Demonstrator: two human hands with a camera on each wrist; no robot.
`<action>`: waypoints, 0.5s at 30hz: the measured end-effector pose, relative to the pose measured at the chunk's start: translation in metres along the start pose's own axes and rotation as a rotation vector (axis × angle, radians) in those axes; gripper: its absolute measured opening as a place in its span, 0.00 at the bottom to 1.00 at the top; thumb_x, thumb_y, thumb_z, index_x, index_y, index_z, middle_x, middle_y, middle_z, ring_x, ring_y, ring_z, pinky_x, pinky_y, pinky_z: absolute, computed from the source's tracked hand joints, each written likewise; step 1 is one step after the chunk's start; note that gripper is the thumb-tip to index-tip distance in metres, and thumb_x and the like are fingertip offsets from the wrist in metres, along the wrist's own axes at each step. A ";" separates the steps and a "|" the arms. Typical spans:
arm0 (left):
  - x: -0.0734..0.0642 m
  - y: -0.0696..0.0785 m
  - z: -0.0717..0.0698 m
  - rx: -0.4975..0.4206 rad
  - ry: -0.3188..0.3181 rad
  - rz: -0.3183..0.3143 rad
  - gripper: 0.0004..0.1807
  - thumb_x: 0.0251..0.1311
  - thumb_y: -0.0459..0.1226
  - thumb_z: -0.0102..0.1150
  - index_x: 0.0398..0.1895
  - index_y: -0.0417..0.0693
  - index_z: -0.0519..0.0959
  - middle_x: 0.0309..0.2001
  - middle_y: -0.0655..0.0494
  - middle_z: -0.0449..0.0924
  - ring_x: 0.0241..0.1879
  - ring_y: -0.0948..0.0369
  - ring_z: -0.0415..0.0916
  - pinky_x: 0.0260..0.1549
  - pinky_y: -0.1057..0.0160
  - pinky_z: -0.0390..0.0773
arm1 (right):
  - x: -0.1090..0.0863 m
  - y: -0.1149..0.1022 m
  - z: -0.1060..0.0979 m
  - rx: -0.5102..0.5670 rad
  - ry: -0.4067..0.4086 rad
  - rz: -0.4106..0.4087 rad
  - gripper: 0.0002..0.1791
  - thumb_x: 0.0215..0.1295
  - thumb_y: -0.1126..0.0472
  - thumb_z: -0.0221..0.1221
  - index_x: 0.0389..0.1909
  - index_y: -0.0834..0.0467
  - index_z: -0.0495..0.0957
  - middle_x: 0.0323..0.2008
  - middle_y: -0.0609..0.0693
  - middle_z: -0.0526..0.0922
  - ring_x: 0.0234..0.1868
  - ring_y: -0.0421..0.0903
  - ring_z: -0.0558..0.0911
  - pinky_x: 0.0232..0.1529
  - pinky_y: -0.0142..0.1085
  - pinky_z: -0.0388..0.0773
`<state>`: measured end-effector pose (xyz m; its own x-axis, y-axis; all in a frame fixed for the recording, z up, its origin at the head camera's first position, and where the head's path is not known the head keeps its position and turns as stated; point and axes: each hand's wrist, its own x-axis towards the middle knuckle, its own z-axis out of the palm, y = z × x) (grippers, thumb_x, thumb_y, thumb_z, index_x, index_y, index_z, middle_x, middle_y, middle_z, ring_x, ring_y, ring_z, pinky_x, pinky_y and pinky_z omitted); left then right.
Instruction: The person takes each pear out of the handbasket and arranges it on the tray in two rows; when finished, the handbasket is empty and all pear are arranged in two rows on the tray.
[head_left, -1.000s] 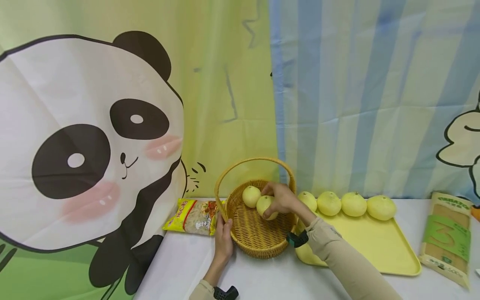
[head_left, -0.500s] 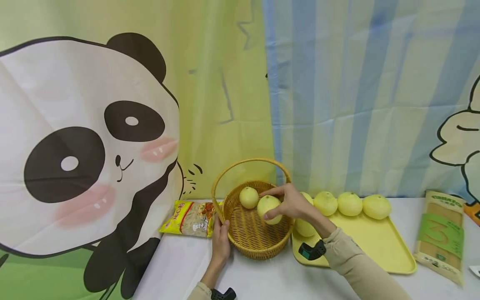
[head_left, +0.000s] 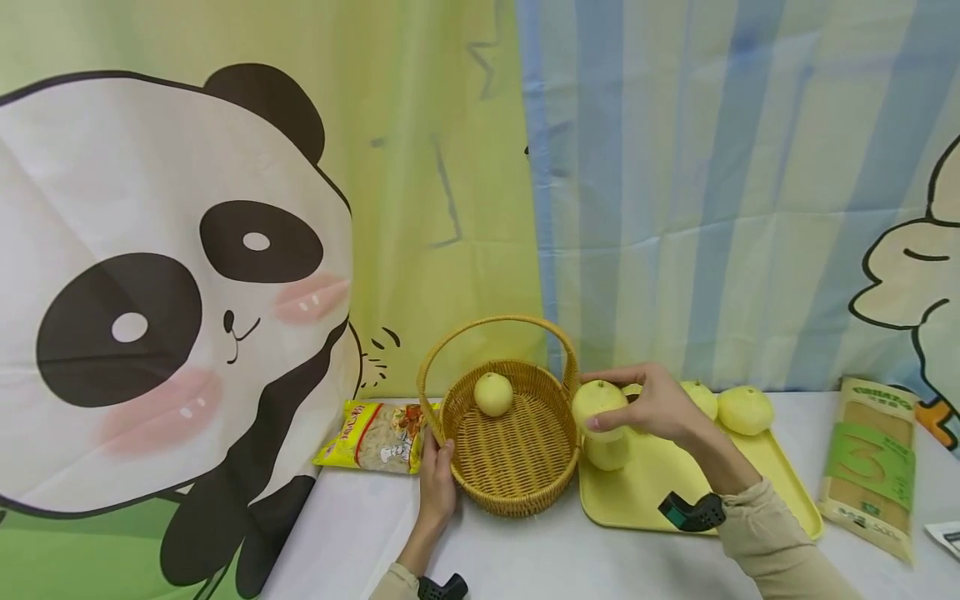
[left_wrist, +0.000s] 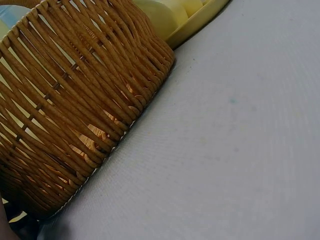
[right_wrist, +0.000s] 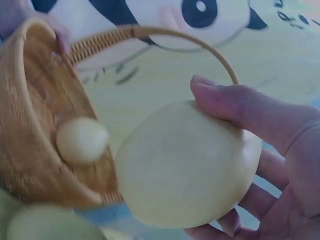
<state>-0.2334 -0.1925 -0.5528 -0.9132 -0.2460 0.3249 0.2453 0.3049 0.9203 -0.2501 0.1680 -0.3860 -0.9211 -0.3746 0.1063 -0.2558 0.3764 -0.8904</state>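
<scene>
My right hand (head_left: 656,406) grips a pale yellow round fruit (head_left: 597,400), thumb on one side and fingers on the other, just right of the wicker basket (head_left: 513,454). In the right wrist view the held fruit (right_wrist: 185,165) looks smooth and large in front of the basket's opening. Another such fruit (head_left: 492,393) lies inside at the back. On the basket's left side, near the handle's base, my left hand (head_left: 437,483) holds the rim. The left wrist view shows the woven wall of the basket (left_wrist: 80,95) on the white table; the left fingers are mostly hidden there.
A yellow tray (head_left: 645,504) right of the basket bears several more fruits, one of them (head_left: 607,454) under the held fruit. A yellow food packet (head_left: 386,437) lies left of the basket. A green-and-brown package (head_left: 870,471) lies right of the tray. Printed curtains hang behind.
My right hand has lifted the fruit out of the basket and carried it right, over the tray's left end. My left hand stays on the basket. The view has shifted slightly.
</scene>
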 end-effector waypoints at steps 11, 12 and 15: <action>0.000 -0.002 0.001 0.016 0.011 0.004 0.30 0.80 0.42 0.42 0.82 0.51 0.62 0.72 0.42 0.72 0.71 0.45 0.71 0.71 0.46 0.67 | -0.022 0.035 -0.037 -0.117 0.133 0.056 0.36 0.51 0.48 0.82 0.64 0.50 0.85 0.67 0.58 0.82 0.73 0.67 0.72 0.54 0.46 0.78; 0.000 -0.002 0.001 0.014 0.008 0.005 0.29 0.80 0.42 0.42 0.82 0.51 0.62 0.72 0.42 0.73 0.71 0.46 0.71 0.71 0.47 0.67 | -0.023 0.039 -0.038 -0.127 0.137 0.059 0.36 0.51 0.48 0.82 0.64 0.51 0.85 0.67 0.58 0.82 0.73 0.68 0.71 0.56 0.47 0.77; 0.000 -0.002 0.001 0.006 0.000 0.000 0.29 0.80 0.42 0.42 0.82 0.51 0.62 0.72 0.42 0.72 0.71 0.46 0.71 0.71 0.49 0.67 | -0.024 0.052 -0.039 -0.159 0.155 0.063 0.37 0.51 0.47 0.82 0.63 0.53 0.86 0.66 0.59 0.84 0.71 0.68 0.74 0.56 0.49 0.77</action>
<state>-0.2343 -0.1928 -0.5549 -0.9131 -0.2463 0.3249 0.2434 0.3102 0.9190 -0.2526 0.2291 -0.4174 -0.9677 -0.2162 0.1298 -0.2277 0.5282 -0.8180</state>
